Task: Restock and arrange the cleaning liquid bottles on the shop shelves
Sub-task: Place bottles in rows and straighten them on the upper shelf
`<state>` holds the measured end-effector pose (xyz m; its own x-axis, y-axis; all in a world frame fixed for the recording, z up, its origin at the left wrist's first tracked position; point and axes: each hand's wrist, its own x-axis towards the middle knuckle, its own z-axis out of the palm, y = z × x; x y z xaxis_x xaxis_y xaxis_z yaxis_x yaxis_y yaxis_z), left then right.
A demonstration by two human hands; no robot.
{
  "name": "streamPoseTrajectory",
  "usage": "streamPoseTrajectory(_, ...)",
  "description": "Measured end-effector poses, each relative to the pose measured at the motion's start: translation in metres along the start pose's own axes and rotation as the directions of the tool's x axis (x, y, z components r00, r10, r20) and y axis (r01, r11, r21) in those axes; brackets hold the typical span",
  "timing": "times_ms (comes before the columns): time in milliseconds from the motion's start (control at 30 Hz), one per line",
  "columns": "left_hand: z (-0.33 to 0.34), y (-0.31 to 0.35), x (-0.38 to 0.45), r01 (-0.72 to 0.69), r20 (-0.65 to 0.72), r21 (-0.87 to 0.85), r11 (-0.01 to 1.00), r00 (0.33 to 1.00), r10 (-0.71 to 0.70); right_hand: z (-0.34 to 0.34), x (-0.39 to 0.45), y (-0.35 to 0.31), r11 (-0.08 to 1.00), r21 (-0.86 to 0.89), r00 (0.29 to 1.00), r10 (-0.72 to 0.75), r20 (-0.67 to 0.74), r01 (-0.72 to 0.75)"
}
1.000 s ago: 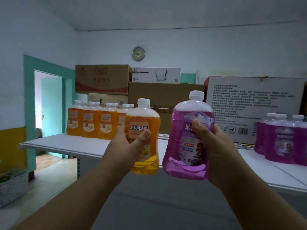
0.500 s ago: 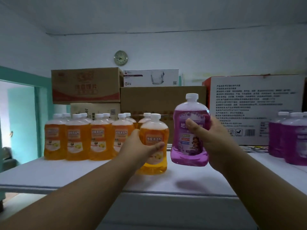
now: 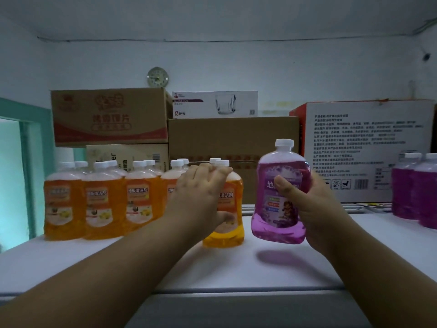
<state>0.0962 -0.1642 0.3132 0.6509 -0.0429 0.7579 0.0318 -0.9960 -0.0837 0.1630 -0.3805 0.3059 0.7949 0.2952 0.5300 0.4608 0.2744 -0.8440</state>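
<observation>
My left hand (image 3: 198,197) wraps the orange bottle (image 3: 228,223), fingers up near its neck, thumb low on the label; it stands on the white shelf (image 3: 236,268), just left of my right hand. Right hand (image 3: 314,209) grips the purple bottle (image 3: 281,197) above the shelf, tilted a bit. Orange row (image 3: 101,200) left of my left hand, more purple bottles (image 3: 416,188) far right w/ boxes behind.

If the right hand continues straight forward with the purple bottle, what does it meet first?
Probably the large brown cardboard box behind; the white shelf between looks free. Depth is unclear.
</observation>
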Motion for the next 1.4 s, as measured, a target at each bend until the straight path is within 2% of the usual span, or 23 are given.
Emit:
streamPoseTrajectory(200,0.017,-0.02,0.012,-0.027,0.012,0.114,0.993,1.0,0.025,0.003,0.006,0.013,1.0,-0.023,1.0,0.012,-0.014,-0.012)
streamPoseTrajectory(567,0.039,-0.021,0.019,0.011,-0.066,0.232,0.973,0.998,0.004,0.001,-0.001,0.023,0.998,-0.062,1.0,-0.029,-0.01,0.028)
streamPoseTrajectory(867,0.026,-0.017,0.01,0.021,-0.007,0.222,0.975,1.0,-0.02,0.003,-0.011,0.017,0.998,-0.06,0.999,-0.028,-0.033,0.026)
streamPoseTrajectory(967,0.008,0.004,-0.001,-0.002,-0.135,0.05,0.999,0.991,0.009,-0.004,-0.015,0.005,0.999,-0.047,0.999,-0.023,-0.04,0.021)
streamPoseTrajectory(1000,0.003,0.016,-0.004,-0.017,-0.093,-0.093,0.995,0.996,0.008,-0.009,-0.017,0.0,0.998,-0.049,0.999,-0.032,-0.04,0.031)
streamPoseTrajectory(1067,-0.002,0.045,-0.008,0.06,0.191,-0.467,0.882,0.981,0.035,-0.023,-0.022,-0.014,0.996,-0.061,0.997,-0.071,-0.041,0.069)
streamPoseTrajectory(1100,-0.001,0.061,-0.009,0.135,0.33,-0.595,0.793,0.94,0.087,-0.031,-0.025,-0.021,0.993,-0.08,0.995,-0.094,-0.038,0.091)
streamPoseTrajectory(1133,0.002,0.077,-0.008,0.181,0.391,-0.666,0.724,0.911,0.133,-0.041,-0.028,-0.028,0.988,-0.11,0.993,-0.115,-0.032,0.11)
streamPoseTrajectory(1233,0.012,0.123,-0.003,0.189,0.379,-0.772,0.607,0.903,0.2,-0.075,-0.042,-0.051,0.964,-0.215,0.987,-0.161,-0.017,0.153)
streamPoseTrajectory(1400,0.022,0.208,0.013,0.166,0.359,-0.852,0.496,0.876,0.322,-0.158,-0.076,-0.082,0.942,-0.293,0.978,-0.193,-0.081,0.162)
